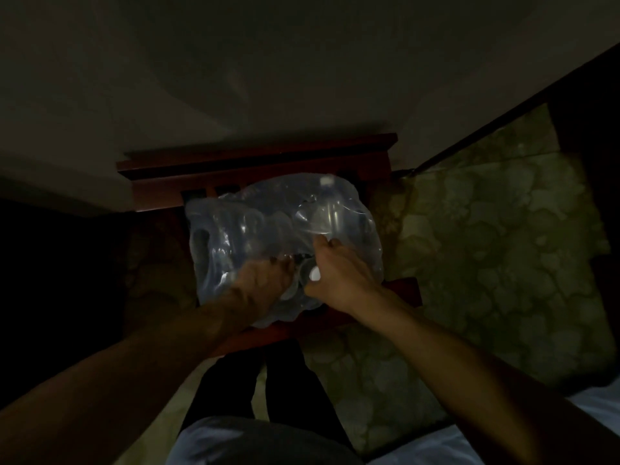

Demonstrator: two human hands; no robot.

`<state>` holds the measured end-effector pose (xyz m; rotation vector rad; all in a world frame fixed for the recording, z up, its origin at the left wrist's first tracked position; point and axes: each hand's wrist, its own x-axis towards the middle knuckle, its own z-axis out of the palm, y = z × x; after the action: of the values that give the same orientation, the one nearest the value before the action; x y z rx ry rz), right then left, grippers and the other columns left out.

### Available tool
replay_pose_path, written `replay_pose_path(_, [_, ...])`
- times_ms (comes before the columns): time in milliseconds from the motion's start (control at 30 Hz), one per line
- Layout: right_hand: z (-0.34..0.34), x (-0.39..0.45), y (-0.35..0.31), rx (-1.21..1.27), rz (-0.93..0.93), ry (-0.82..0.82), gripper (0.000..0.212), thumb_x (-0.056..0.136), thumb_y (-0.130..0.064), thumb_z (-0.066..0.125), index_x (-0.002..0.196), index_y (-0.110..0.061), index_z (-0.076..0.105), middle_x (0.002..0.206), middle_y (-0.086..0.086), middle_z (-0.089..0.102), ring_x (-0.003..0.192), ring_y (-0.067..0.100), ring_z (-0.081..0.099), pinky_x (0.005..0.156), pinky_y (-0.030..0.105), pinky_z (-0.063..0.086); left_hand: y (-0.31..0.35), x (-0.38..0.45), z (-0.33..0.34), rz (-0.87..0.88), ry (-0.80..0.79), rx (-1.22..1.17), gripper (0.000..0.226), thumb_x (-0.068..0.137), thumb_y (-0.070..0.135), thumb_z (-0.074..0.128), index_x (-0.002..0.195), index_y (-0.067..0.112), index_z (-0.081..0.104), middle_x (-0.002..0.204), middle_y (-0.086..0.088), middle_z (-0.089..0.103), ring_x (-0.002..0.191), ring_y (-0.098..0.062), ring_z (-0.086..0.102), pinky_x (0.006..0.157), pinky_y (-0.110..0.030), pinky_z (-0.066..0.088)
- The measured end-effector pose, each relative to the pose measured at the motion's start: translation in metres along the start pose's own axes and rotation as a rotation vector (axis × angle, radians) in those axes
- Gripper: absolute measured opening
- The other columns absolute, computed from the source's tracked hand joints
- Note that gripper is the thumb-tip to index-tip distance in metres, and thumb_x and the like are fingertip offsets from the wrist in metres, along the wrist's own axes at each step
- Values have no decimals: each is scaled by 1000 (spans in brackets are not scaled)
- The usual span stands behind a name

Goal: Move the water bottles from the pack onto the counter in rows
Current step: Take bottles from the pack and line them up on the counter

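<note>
The right hand (339,276) reaches into the near right part of a clear, bluish shrink-wrapped plastic pack of water bottles (261,229), its fingers curled over the crinkled film at the top of the pack, with a small white round bottle cap (314,273) showing just beside its thumb; whether the fingers pinch the film or a bottle underneath cannot be told in the dim light. The left hand (261,280) lies blurred on the near left part of the same pack, fingers bent down into the torn wrap, and what it grips cannot be made out. A second white cap (325,180) shows at the far right corner of the pack, under the film. The pack rests on a dark reddish-brown wooden stand with a raised slatted back (255,156), set against a pale wall (302,62). Around the stand lies a greenish patterned floor (486,229). Below the arms, at the near edge, are the person's dark trouser legs (255,380), and a pale bed sheet (597,404) shows at the near right corner.
</note>
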<state>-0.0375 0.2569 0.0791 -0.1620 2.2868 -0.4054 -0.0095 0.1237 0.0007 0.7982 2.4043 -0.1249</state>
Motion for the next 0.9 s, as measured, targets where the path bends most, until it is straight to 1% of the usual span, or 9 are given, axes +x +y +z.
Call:
replay_pose_path(67, [0,2,0,-1,3,9,67,85,-26,68,140,-12,32,136,14,46,125,32,46,100,40,45,-2,-12,-7,14,10,78,61,101,31,40,152,8,17,153,-13,31,131,-31,47,98,-39,44])
replay_pose_path(233, [-2,2,0,3,4,40,56,86,-29,66,133,-15,38,130,12,49,116,28,52,88,34,47,-12,-33,-21,22,202,-78,78,85,54,62,149,24,28,143,-4,43,114,-24,60,73,-32,48])
replay_pose_path(333, [-10,-4,-3,20,12,78,55,85,-32,67,131,-15,40,125,11,55,106,26,59,68,26,42,-16,-47,-46,23,236,-96,74,88,55,57,149,28,24,137,-4,42,110,-23,58,70,-29,36])
replay_pose_path(433, [-22,-11,-8,42,22,84,56,83,-38,68,127,-14,42,116,9,61,97,23,61,51,19,28,-16,-59,-66,-101,249,-150,73,85,63,53,143,25,31,130,-3,46,106,-23,60,74,-31,42])
replay_pose_path(567, [-46,-25,-24,21,-1,29,64,85,-42,64,136,-12,38,112,7,63,95,20,60,55,22,35,-16,-70,-91,-265,282,-181,74,84,60,59,140,19,33,130,-6,52,114,-25,56,85,-34,47])
replay_pose_path(633, [-60,-32,-34,0,-34,11,52,86,-42,63,128,-16,46,111,3,62,91,15,54,60,22,36,-17,-74,-104,-315,299,-210,76,82,58,61,140,16,34,129,-7,55,112,-24,58,81,-35,49])
replay_pose_path(700, [-75,-38,-43,-47,-52,-5,33,87,-44,62,108,-22,52,98,-2,59,91,15,53,60,22,35,-19,-80,-118,-376,321,-231,74,79,60,62,133,16,39,123,-5,60,104,-23,63,76,-34,52])
replay_pose_path(833, [-100,-47,-58,-147,-39,53,44,81,-51,63,110,-18,59,111,2,63,101,22,60,69,28,42,-21,-99,-151,-517,331,-267,74,76,68,61,125,15,43,110,-3,66,98,-24,66,69,-31,45])
replay_pose_path(900, [-113,-55,-66,-152,-52,117,42,78,-51,65,104,-18,60,102,2,63,95,21,62,69,30,47,-24,-111,-166,-608,369,-359,73,75,72,59,119,14,45,106,-4,66,96,-25,66,69,-32,45])
